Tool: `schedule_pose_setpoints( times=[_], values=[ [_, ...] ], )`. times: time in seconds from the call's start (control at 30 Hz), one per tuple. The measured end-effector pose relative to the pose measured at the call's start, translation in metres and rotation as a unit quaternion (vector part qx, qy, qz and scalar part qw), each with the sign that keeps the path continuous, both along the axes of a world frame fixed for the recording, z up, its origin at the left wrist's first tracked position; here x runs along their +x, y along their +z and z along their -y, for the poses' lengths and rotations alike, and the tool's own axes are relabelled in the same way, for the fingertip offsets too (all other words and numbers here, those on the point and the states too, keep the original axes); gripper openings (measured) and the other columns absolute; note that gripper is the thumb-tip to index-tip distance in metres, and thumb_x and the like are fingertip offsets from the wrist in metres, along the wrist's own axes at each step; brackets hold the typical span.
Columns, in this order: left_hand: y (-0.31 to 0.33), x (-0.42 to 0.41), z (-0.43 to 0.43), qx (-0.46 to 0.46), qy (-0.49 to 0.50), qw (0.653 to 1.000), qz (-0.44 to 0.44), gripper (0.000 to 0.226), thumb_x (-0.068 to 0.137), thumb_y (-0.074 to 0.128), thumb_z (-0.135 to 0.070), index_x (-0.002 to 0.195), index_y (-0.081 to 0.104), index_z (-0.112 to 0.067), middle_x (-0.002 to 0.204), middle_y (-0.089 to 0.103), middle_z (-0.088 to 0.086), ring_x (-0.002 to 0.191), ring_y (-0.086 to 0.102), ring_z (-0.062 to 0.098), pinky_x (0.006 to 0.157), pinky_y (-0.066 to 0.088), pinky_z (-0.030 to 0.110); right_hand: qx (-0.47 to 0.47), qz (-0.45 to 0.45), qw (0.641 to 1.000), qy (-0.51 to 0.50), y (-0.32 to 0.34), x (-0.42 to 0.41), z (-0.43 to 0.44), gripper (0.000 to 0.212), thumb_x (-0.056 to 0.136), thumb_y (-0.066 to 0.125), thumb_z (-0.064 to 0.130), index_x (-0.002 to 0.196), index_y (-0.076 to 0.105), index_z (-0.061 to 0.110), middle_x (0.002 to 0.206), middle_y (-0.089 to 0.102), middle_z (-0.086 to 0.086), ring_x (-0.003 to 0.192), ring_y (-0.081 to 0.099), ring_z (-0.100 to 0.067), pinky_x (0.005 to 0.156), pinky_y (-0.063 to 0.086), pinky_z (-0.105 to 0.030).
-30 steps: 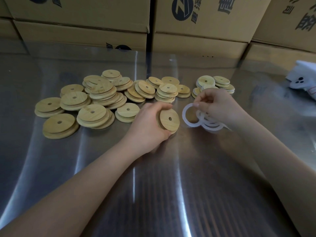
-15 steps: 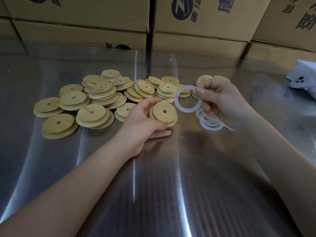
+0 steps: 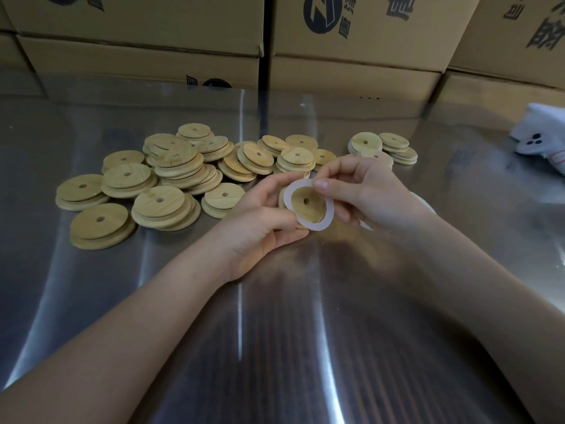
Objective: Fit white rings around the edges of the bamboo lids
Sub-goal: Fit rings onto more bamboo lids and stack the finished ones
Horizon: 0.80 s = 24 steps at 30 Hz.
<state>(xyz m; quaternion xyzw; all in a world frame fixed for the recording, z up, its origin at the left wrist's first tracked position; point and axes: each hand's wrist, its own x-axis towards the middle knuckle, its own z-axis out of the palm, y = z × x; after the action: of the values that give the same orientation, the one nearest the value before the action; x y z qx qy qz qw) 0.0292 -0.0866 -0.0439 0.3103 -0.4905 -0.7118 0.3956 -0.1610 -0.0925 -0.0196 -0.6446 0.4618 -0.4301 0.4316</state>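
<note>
Moved onto the face of the lid point(image 3: 308, 211), 1 ring point(image 3: 316, 225) sits askew, its top pinched by the right hand point(image 3: 367, 194), while the left hand point(image 3: 256, 221) grips the lid from the left.

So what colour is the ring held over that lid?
White. The ring shows best in the head view, against the tan bamboo lid.

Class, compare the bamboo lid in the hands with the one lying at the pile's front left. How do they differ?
The held lid is tilted in the left hand, off the table; the front-left lid lies flat on it. The held lid has a white ring against it, pinched by the right hand; the front-left lid shows none. Both are round, with a centre hole.
</note>
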Motion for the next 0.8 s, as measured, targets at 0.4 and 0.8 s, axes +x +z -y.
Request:
schedule_pose_setpoints(
  times=[0.4, 0.8],
  values=[
    [-0.005, -0.0064, -0.005, -0.149, 0.096, 0.981, 0.075, 0.025, 0.094, 0.062, -0.008, 0.108, 0.068, -0.027, 0.102, 0.072, -0.004, 0.099, 0.07, 0.018, 0.079, 0.061, 0.043, -0.05, -0.025, 0.997, -0.061, 0.0021, 0.0076, -0.0049, 0.009, 0.091, 0.065, 0.009, 0.082, 0.065, 0.011, 0.047, 0.051, 0.004, 0.04, 0.042, -0.009, 0.038, 0.035, -0.02],
    [-0.0063, -0.0041, -0.0074, -0.262, 0.111, 0.954, 0.092, 0.039, 0.099, 0.052, -0.003, 0.117, 0.062, -0.035, 0.11, 0.07, -0.005, 0.099, 0.069, 0.015, 0.074, 0.062, 0.036, -0.077, -0.042, 0.995, -0.056, 0.002, 0.0074, -0.0058, 0.011, 0.09, 0.067, 0.009, 0.081, 0.064, 0.014, 0.061, 0.055, -0.008, 0.046, 0.051, -0.015, 0.045, 0.044, -0.026]
  ],
)
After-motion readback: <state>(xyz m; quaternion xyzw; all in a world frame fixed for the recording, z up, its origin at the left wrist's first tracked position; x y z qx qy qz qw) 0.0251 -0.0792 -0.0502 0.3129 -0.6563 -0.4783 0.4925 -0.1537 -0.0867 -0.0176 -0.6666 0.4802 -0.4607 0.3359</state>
